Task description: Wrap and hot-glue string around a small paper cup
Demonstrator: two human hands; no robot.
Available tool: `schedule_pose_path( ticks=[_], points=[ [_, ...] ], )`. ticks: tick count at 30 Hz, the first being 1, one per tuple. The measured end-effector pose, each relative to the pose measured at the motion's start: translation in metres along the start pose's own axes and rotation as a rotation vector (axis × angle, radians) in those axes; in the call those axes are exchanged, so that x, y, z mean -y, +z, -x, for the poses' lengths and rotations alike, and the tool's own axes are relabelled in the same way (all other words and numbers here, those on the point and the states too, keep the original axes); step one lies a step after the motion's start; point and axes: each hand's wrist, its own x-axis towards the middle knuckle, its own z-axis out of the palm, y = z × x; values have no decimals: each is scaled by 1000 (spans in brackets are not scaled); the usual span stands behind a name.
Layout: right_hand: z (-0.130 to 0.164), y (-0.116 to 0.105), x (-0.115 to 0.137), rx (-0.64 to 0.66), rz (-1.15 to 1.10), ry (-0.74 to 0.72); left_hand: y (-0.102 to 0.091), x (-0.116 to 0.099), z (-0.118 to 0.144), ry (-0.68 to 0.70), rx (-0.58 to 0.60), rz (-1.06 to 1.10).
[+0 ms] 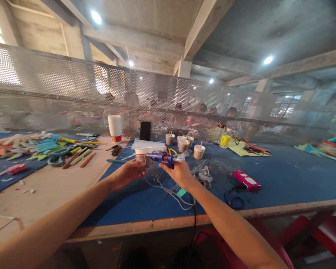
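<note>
Room: big hall with a grey metal mesh wall behind the desk, which has a blue top.
Left hand: the left hand is curled around a small paper cup and holds it just above the desk.
Right hand: the right hand is closed around a blue glue gun; its tip points at the cup.
Cord: a dark cord runs down from the right hand and over the desk edge.
Nearby: more little cups stand behind, and a pink box lies to the right.
Hard to see: the fingers around the cup are mostly hidden, and the people behind the mesh are blurry.
</note>
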Motion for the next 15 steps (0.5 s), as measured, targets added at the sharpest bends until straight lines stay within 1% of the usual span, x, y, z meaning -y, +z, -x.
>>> schedule_pose_path(
  ticks=[15],
  points=[
    [0, -1, 1, 5, 42, -14, 0, 1, -1, 2, 3, -10]
  ],
)
